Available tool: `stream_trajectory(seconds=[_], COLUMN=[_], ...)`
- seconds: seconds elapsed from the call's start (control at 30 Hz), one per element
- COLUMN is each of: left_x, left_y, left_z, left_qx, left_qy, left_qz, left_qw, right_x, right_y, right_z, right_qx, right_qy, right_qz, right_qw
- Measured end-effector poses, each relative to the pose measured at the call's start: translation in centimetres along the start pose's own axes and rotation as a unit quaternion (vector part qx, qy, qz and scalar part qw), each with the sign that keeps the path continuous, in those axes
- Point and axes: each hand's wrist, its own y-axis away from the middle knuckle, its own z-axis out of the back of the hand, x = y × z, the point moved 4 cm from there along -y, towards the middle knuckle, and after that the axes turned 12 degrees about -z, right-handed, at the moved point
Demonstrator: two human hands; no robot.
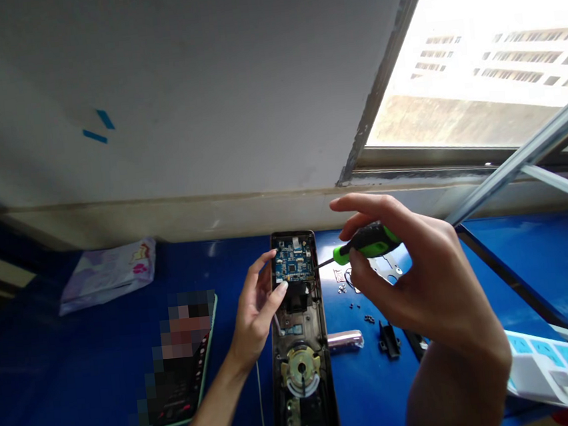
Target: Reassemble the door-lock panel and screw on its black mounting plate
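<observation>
A long dark device housing (323, 363) lies with its inner side up on the blue table. In its upper end is a blue circuit board (291, 259). My left hand (260, 302) grips the board's left edge, thumb at the lower corner and fingers at the upper left. My right hand (420, 267) is shut on a green and black screwdriver (364, 242), its index finger raised. The screwdriver's shaft points left, its tip at the board's right edge; whether it touches a screw is too small to tell. Lower in the housing sits a round brass-coloured part (299, 367).
Right of the housing lie several small screws (369, 318), a black bracket (389, 340) and a pinkish cylinder (346, 341). A white power strip (555, 368) is at the lower right, near a metal frame (520, 160). A phone (200, 382) and a tissue pack (109, 273) lie left.
</observation>
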Motion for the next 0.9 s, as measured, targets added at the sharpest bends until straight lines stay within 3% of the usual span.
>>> stream_trajectory(seconds=[0.27, 0.47, 0.57, 0.77, 0.9], left_x=[-0.2, -1.3, -3.2, -7.3, -8.1], left_y=[0.5, 0.5, 0.2, -0.7, -1.6], left_z=[-0.4, -0.2, -0.3, -2.8, -4.1], left_qx=[0.004, 0.023, 0.027, 0.075, 0.097], left_qy=[0.0, -0.131, -0.247, -0.438, -0.442], left_qz=[-0.001, -0.091, -0.163, -0.32, -0.333], left_qw=[1.0, 0.987, 0.955, 0.837, 0.827], right_x=[-0.1, -0.2, -0.5, -0.4, -0.5], right_y=[-0.1, 0.1, 0.4, 1.6, 1.8], right_z=[0.2, 1.0, 1.6, 3.0, 4.5], right_qx=[0.006, -0.043, -0.071, -0.15, -0.139], right_qy=[0.0, -0.017, -0.061, -0.132, -0.082], right_qz=[-0.004, -0.001, -0.017, -0.017, -0.002], right_qw=[1.0, 0.999, 0.995, 0.98, 0.987])
